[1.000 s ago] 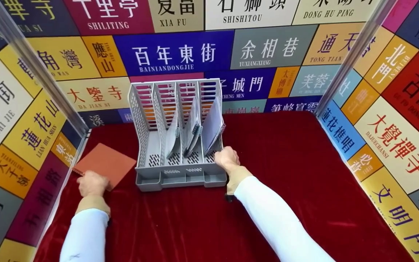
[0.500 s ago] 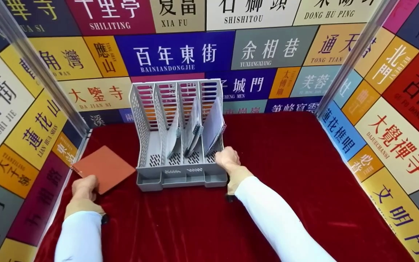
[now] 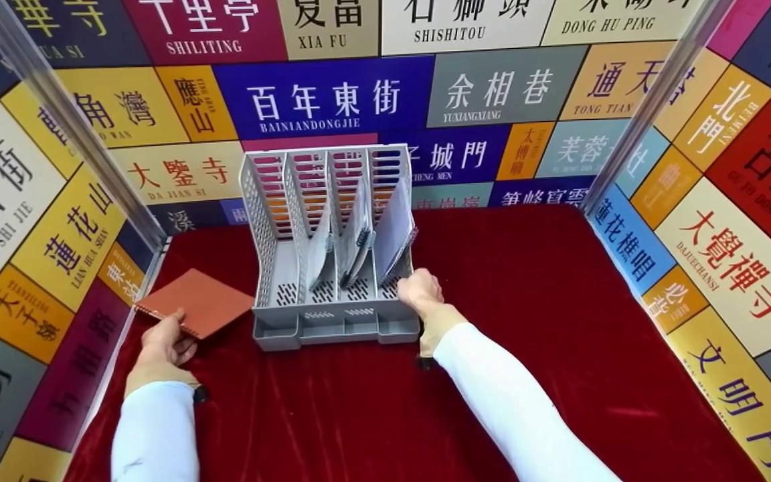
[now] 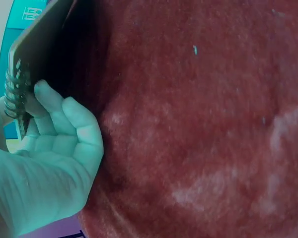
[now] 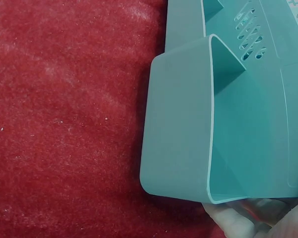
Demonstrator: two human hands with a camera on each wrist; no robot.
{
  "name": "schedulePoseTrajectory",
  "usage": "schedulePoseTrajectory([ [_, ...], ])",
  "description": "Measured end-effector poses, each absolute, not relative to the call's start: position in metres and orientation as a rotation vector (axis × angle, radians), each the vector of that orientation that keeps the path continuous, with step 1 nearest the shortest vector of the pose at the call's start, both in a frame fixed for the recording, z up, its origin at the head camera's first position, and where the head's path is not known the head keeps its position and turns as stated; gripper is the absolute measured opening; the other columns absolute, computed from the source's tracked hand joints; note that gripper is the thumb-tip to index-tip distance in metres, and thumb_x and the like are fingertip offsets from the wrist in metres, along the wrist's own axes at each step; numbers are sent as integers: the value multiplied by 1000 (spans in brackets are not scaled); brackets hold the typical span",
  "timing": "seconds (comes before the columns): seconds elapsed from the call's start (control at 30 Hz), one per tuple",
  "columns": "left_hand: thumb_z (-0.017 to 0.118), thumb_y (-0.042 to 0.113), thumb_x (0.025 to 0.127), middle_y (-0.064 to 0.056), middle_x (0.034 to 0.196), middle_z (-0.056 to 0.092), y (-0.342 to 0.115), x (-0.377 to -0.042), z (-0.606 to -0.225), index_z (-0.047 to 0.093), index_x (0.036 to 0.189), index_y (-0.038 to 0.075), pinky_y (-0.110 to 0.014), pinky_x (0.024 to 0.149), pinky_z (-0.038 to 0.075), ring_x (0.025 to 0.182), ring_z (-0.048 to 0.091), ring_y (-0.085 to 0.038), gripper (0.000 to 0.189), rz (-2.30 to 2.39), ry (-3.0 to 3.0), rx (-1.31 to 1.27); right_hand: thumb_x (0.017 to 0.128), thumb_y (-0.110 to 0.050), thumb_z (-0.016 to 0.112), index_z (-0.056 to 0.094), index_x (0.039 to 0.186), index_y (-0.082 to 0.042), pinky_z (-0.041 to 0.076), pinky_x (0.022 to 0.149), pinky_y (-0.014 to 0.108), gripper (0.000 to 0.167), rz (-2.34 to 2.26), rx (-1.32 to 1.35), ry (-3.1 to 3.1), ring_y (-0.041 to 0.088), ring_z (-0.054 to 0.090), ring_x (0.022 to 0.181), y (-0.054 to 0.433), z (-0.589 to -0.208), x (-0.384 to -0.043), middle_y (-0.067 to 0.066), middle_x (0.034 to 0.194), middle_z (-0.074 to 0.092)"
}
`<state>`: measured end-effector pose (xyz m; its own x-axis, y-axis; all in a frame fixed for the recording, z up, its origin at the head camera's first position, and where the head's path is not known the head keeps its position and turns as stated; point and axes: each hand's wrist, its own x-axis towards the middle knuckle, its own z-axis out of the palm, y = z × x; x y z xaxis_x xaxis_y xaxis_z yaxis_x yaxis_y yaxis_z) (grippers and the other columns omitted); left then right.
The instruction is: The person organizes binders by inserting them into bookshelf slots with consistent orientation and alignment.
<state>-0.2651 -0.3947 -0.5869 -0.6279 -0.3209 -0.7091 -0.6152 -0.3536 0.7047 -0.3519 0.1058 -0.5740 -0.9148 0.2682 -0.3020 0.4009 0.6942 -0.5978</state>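
Note:
An orange-brown spiral notebook [image 3: 198, 302] lies tilted at the left, its near spiral edge raised off the cloth. My left hand [image 3: 163, 345] pinches that edge, thumb on top and fingers beneath; in the left wrist view the fingers [image 4: 64, 119] curl under the notebook's coil [image 4: 15, 94]. A grey file rack [image 3: 335, 320] with several upright slots stands in the middle. At its lower right side my right hand [image 3: 420, 292] grips the rack; in the right wrist view its fingertips [image 5: 231, 220] show at the rack's side wall, partly hidden.
Spiral notebooks, one a pale lilac notebook [image 3: 395, 231], lean in three rack slots; the leftmost slot shows its bare floor. Dark red cloth [image 3: 526, 288] covers the table. Panels printed with place names [image 3: 322, 97] wall the back and both sides.
My left hand has shifted along the orange-brown notebook's near edge and now pinches the spiral side, which has risen and tilted. The right hand stays at the rack.

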Motion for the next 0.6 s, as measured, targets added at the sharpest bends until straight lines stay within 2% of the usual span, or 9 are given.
schedulePoseTrajectory([
  [0.17,52,33,114,2,74,74,-389,-272,-582,59,116,12,-27,70,63,66,69,-11,22,2092,1559,-1057,101,-26,59,76,125,-8,59,109,51,34,-1032,547,2707,36,75,125,105,-575,-352,16,131,79],
  [0.37,47,17,107,-1,73,65,-380,-282,-573,59,98,7,-20,59,58,57,59,-11,19,2126,1491,-1010,101,-26,58,77,121,-8,59,109,53,33,-1029,541,2714,38,75,126,103,-575,-353,17,130,80],
  [0.5,45,16,108,-3,76,67,-374,-286,-571,55,110,5,-23,64,60,63,59,-13,15,2113,1497,-1024,101,-25,57,78,122,-8,59,110,52,34,-1007,552,2719,37,75,126,104,-575,-353,16,131,80],
  [0.6,42,27,115,-4,90,69,-372,-286,-572,50,138,5,-28,73,63,76,63,-16,32,2122,1515,-1055,101,-26,57,78,123,-9,59,110,51,35,-1002,556,2716,37,75,125,106,-576,-353,16,131,80],
])
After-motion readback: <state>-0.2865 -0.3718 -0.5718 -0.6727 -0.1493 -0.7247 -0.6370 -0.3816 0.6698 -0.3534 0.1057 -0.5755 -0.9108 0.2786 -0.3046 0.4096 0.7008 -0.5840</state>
